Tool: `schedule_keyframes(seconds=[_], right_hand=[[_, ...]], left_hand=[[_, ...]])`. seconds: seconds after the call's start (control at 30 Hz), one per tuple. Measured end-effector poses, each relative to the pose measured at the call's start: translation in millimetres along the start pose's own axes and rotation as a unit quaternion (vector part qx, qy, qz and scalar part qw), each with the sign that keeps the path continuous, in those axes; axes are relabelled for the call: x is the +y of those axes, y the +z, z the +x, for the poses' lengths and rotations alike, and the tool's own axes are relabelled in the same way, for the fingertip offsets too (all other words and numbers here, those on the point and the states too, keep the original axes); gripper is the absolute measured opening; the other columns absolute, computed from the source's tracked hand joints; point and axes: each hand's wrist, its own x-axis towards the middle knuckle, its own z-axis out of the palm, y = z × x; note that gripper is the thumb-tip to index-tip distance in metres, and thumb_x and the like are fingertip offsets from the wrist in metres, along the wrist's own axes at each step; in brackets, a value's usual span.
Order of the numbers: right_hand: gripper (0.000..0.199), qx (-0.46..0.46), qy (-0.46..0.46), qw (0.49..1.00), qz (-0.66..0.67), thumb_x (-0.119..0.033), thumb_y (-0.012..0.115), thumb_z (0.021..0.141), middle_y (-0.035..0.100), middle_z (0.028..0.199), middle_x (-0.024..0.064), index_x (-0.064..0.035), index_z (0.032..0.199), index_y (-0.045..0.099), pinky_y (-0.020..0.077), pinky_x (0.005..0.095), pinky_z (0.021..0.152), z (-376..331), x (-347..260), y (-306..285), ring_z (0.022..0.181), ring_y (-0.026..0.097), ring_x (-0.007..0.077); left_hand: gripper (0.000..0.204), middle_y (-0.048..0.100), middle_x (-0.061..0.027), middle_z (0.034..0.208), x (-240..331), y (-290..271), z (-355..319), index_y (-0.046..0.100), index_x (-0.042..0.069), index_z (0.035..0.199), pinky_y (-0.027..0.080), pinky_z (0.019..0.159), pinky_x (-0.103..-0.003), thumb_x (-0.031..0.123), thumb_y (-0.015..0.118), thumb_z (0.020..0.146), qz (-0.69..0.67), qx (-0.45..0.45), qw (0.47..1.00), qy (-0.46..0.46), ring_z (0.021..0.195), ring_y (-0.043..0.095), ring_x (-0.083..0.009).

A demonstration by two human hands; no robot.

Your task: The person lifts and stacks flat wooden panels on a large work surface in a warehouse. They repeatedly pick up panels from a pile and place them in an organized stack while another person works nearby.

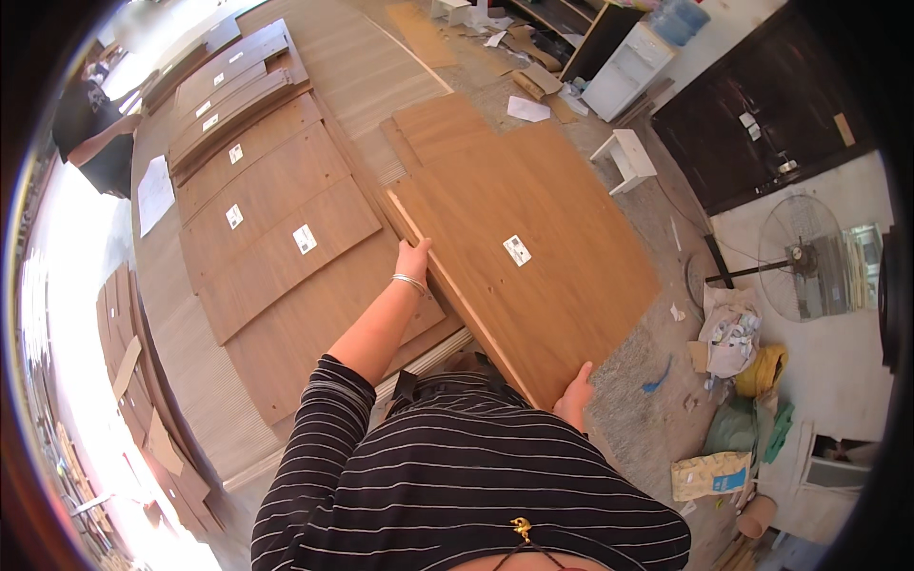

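A large brown wooden panel (562, 228) with a white label lies across in front of me, its near edge close to my waist. My left hand (412, 262), a bracelet at its wrist, is closed on the panel's left edge. At the near right corner my right hand (574, 395) grips the panel, thumb up along the edge; the fingers underneath are hidden. To the left, several labelled brown boards (286, 190) lie overlapping on a long stack of panels (333, 48). Part of another board (433, 128) shows at the panel's far end.
At the far left a person (90, 133) stands by a paper sheet (157, 195). More boards (143, 400) stand at the left. On the right are a white stool (625, 160), a water dispenser (633, 71), a standing fan (800, 257), bags (731, 333) and dark doors (762, 114).
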Motion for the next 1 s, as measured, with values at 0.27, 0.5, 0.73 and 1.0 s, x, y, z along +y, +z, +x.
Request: schedule_keyframes(seconds=[0.27, 0.5, 0.73, 1.0], right_hand=[[0.055, 0.023, -0.079, 0.995, -0.058, -0.036, 0.056, 0.083, 0.051, 0.110, 0.0205, 0.0099, 0.109, 0.041, 0.0432, 0.0354, 0.082, 9, 9, 67, 0.096, 0.052, 0.0264], [0.052, -0.140, -0.128, 0.976, -0.105, -0.035, 0.056, 0.084, 0.054, 0.108, 0.0159, 0.0074, 0.111, 0.043, 0.0423, 0.0356, 0.082, -19, 10, 109, 0.097, 0.052, 0.0246], [0.047, -0.254, 0.011, 0.963, 0.088, -0.031, 0.054, 0.085, 0.049, 0.116, 0.0099, -0.0011, 0.119, 0.041, 0.0420, 0.0365, 0.087, 3, -14, 132, 0.104, 0.049, 0.0233], [0.048, -0.238, 0.030, 0.968, 0.077, -0.031, 0.055, 0.085, 0.049, 0.117, 0.0092, -0.0026, 0.121, 0.041, 0.0466, 0.0389, 0.081, 40, -39, 139, 0.100, 0.052, 0.0241]], left_hand=[[0.063, 0.024, -0.0194, 0.135, 4, 34, -61, 0.032, 0.012, 0.131, 0.024, 0.100, -0.051, 0.024, 0.058, 0.075, 0.677, -0.073, 0.652, 0.333, 0.125, 0.023, -0.0331], [0.065, 0.016, -0.0134, 0.142, -11, 10, -59, 0.030, 0.012, 0.133, 0.012, 0.101, -0.058, 0.039, 0.053, 0.079, 0.784, -0.081, 0.552, 0.271, 0.132, 0.012, -0.0244], [0.062, 0.015, -0.0088, 0.143, 2, -2, -41, 0.028, 0.012, 0.134, 0.012, 0.101, -0.058, 0.037, 0.050, 0.081, 0.774, -0.072, 0.569, 0.268, 0.133, 0.012, -0.0223], [0.061, 0.024, -0.0123, 0.139, 17, -79, -47, 0.031, 0.005, 0.130, 0.016, 0.103, -0.053, 0.020, 0.054, 0.075, 0.699, 0.073, 0.627, 0.336, 0.129, 0.021, -0.0285]])
